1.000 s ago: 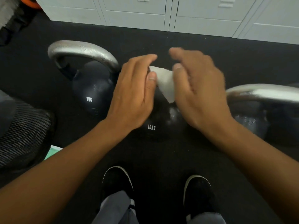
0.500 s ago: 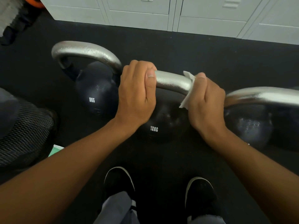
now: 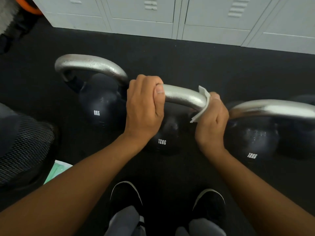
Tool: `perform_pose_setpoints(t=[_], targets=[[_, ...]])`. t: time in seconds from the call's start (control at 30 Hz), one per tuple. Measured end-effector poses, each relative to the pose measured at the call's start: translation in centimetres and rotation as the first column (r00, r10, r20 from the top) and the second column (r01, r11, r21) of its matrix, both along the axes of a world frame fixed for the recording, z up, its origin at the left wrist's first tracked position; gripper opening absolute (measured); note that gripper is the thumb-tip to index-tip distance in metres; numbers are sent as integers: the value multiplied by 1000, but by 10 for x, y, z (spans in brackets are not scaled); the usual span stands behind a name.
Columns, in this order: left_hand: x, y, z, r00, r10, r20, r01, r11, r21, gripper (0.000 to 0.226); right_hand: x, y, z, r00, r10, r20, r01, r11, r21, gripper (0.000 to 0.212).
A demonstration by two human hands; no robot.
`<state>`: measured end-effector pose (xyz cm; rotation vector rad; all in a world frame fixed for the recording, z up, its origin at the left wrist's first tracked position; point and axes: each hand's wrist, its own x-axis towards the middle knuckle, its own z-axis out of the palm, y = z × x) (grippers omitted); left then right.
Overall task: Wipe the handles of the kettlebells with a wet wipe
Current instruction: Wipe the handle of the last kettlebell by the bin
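Observation:
Three black kettlebells with silver handles stand in a row on the dark floor. The middle one, marked 12KG, has its silver handle held at both ends. My left hand is closed around the handle's left end. My right hand is wrapped around the right end with a white wet wipe pressed between palm and metal. The 8KG kettlebell is on the left with its handle bare. Another 12KG kettlebell is on the right.
White lockers line the far side of the floor. A black mesh chair seat is at the left, with a green and white wipe packet beside it. My two black shoes are below the kettlebells.
One second ago both hands held the wipe above the middle kettlebell. They came down onto its handle, and my right hand has since slid the wipe down the handle's right curve.

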<state>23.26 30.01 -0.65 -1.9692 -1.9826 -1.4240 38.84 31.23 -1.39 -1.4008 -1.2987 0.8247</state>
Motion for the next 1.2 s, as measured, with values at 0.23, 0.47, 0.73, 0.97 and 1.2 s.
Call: perform_pose_setpoints(t=[0.23, 0.47, 0.73, 0.97, 1.2], targets=[[-8, -2, 5, 996, -81, -24, 79, 994, -82, 44, 0, 7, 4, 1000, 9, 25, -7, 997, -74, 42], [-16, -6, 15, 985, -158, -76, 138, 966, -219, 45, -15, 7, 32, 882, 58, 468, -140, 980, 142, 39], [-33, -5, 36, 933, -330, -143, 233, 857, -459, 48, -20, 5, 19, 968, -101, 231, 65, 985, 159, 38], [-37, -5, 43, 916, -373, -150, 254, 825, -505, 48, -18, 3, 0, 981, -193, 2, 193, 981, 8, 39], [-48, 1, 54, 858, -489, -159, 324, 754, -571, 45, -21, -6, -5, 929, -322, -181, 279, 933, -225, 38]])
